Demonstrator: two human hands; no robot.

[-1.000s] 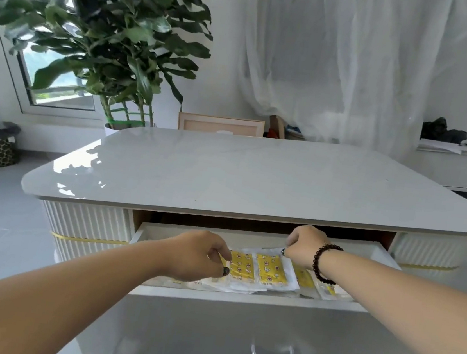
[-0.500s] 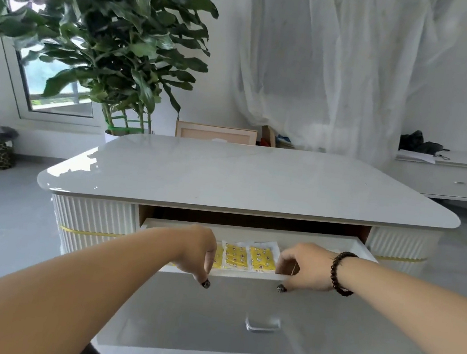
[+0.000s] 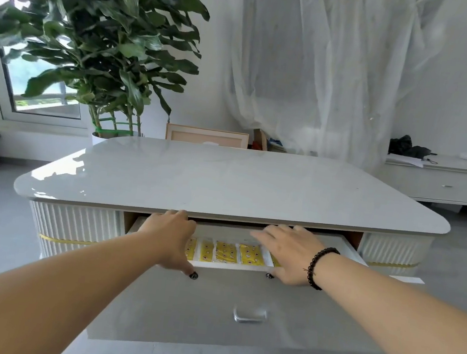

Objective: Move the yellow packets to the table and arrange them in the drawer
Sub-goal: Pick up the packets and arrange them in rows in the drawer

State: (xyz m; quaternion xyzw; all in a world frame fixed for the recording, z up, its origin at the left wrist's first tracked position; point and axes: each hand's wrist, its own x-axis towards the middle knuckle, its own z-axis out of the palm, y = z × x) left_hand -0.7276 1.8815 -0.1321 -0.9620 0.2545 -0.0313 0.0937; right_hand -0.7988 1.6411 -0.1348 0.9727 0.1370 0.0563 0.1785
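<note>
1. Drawer [image 3: 238,318]: pulled out from under the worktop [image 3: 234,183], at its front.
2. Packets [image 3: 227,252]: in the drawer, in a row left to right.
3. Left hand [image 3: 170,236]: over the drawer's left part, thumb on its front edge.
4. Right hand [image 3: 287,252]: over the right part, likewise.
5. Plant [image 3: 96,36]: behind the worktop, left.
6. Cabinet [image 3: 443,182]: behind, right.

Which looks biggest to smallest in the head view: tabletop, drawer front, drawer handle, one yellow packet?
1. Tabletop.
2. Drawer front, though it is nearer the camera, so its rank against the tabletop is unsure.
3. Drawer handle and one yellow packet look about alike; no ranking.
</note>
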